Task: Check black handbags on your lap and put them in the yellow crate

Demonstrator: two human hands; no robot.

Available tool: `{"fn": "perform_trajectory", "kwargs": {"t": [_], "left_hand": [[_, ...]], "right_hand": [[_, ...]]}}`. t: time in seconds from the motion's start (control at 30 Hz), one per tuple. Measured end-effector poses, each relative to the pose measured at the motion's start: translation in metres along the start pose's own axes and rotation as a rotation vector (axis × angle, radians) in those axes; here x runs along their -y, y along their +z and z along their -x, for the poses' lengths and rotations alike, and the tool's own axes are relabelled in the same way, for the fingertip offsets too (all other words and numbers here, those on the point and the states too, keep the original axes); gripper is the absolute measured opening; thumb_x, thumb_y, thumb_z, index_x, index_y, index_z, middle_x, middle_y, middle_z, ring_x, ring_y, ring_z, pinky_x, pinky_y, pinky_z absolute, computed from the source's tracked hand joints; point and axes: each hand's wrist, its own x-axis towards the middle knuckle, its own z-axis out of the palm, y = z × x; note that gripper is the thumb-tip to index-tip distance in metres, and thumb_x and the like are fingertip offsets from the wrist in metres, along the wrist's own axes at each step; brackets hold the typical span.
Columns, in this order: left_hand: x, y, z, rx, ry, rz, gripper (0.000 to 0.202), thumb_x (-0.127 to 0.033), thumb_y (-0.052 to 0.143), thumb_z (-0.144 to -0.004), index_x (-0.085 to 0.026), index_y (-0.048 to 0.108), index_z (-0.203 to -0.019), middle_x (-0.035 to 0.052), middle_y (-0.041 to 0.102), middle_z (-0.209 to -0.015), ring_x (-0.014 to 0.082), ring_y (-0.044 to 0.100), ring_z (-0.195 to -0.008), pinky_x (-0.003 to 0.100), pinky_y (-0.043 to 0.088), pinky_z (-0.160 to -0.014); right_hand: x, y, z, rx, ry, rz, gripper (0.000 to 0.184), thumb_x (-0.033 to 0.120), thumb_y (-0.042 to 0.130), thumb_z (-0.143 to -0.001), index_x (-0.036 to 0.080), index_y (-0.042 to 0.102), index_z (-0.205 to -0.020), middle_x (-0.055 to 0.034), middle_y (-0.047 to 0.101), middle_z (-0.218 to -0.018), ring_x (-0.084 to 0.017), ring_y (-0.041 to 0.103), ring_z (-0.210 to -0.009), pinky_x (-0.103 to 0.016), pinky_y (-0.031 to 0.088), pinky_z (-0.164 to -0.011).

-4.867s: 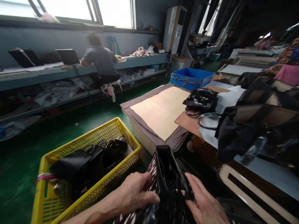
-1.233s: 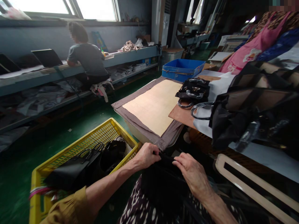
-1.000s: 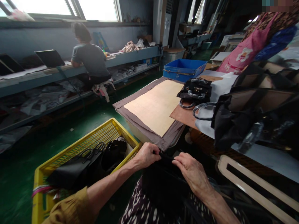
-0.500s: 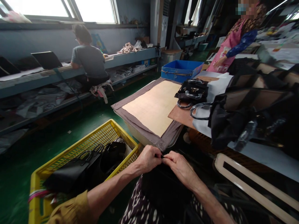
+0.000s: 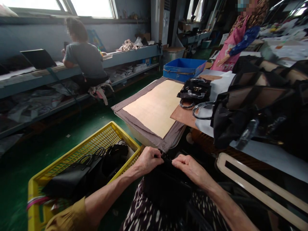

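Observation:
A black bag [image 5: 166, 189] rests on my lap over the dark patterned cloth; it is so dark that its details are hard to make out. My left hand [image 5: 148, 160] is closed, pinching the bag's upper edge near its left side. On the other side of that edge, my right hand [image 5: 190, 167] is closed too, thumb and fingers pressed together on it. A short gap lies between the two hands. To the left stands a yellow plastic basket [image 5: 84, 153] with black handbags [image 5: 69, 176] inside.
Ahead is a low stand topped by a pale board [image 5: 151, 107]. A table at right holds black handbags [image 5: 243, 118] with wrapped handles. A blue bin [image 5: 183, 72] stands behind. One person [image 5: 84, 59] sits at the left bench; another [image 5: 231, 48] stands at back right.
My hands have moved apart along the bag's upper edge, from almost touching to a short gap. The view has shifted slightly, and the seated person's arm is now raised toward the head.

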Motion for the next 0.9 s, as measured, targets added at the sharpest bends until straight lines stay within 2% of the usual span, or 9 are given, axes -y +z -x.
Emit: {"fn": "perform_trajectory", "kwargs": {"t": [0.17,0.4,0.63,0.77,0.9], "left_hand": [[0.004,0.0,0.004,0.036,0.018,0.052,0.016,-0.024,0.056,-0.067,-0.013,0.055,-0.056,-0.0037,0.049,-0.056,0.0087,0.041,-0.054,0.02,0.029,-0.051],[0.004,-0.001,0.008,0.057,0.03,0.065,0.015,-0.025,0.056,-0.068,-0.013,0.057,-0.058,-0.0027,0.053,-0.059,0.0099,0.044,-0.057,0.02,0.033,-0.055],[0.004,-0.002,0.01,0.069,0.035,0.064,0.014,-0.023,0.058,-0.067,-0.013,0.057,-0.058,-0.004,0.051,-0.056,0.0088,0.042,-0.055,0.02,0.029,-0.051],[0.004,-0.002,0.01,0.067,0.031,0.086,0.013,-0.022,0.059,-0.066,-0.013,0.057,-0.057,-0.0042,0.05,-0.056,0.0083,0.042,-0.055,0.02,0.028,-0.051],[0.007,-0.003,0.01,0.069,0.032,0.095,0.014,-0.023,0.059,-0.066,-0.013,0.057,-0.058,-0.004,0.05,-0.056,0.0084,0.042,-0.055,0.02,0.028,-0.05]], "right_hand": [[-0.008,-0.006,0.014,0.033,0.069,-0.14,0.03,0.035,0.047,-0.077,0.017,0.054,-0.055,0.0015,0.051,-0.069,-0.014,0.046,-0.068,-0.026,0.033,-0.063],[-0.011,-0.001,0.024,0.069,0.068,-0.333,0.029,0.039,0.051,-0.076,0.016,0.064,-0.063,-0.001,0.055,-0.078,-0.016,0.049,-0.075,-0.027,0.036,-0.071],[-0.017,0.001,0.037,0.091,0.039,-0.367,0.029,0.041,0.054,-0.077,0.018,0.071,-0.08,-0.0038,0.059,-0.088,-0.02,0.052,-0.086,-0.031,0.038,-0.08],[-0.023,0.001,0.044,0.104,0.045,-0.364,0.032,0.042,0.054,-0.077,0.019,0.07,-0.093,-0.0058,0.06,-0.097,-0.022,0.052,-0.094,-0.035,0.036,-0.088],[-0.027,-0.004,0.053,0.121,0.06,-0.335,0.033,0.041,0.054,-0.077,0.02,0.069,-0.098,-0.0067,0.06,-0.105,-0.024,0.051,-0.103,-0.039,0.033,-0.095]]}}
